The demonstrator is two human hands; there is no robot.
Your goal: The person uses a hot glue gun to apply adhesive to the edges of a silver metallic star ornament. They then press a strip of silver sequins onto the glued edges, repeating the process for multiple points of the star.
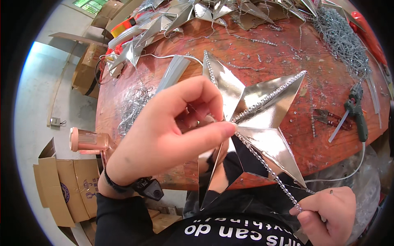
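A shiny silver five-pointed star (269, 143) with folded facets lies at the table's front edge, its lower points reaching over my lap. Rhinestone trim runs along its upper-right ridge and also edges its top point. At the star's centre, the thumb and fingers of my left hand (168, 127) pinch a rhinestone chain (262, 161). From there the chain stretches down along the lower-right point to my right hand (328, 213), which grips it between thumb and forefinger beyond the star's tip. My left hand covers much of the star's left side.
A glue gun (358, 117) with a white cord lies at right, beside small snips (326, 118). Tangled silver chain (342, 45) and more silver stars (188, 16) crowd the back. Clear glue sticks (173, 71), a bottle (91, 140) and a cardboard box (65, 186) are left.
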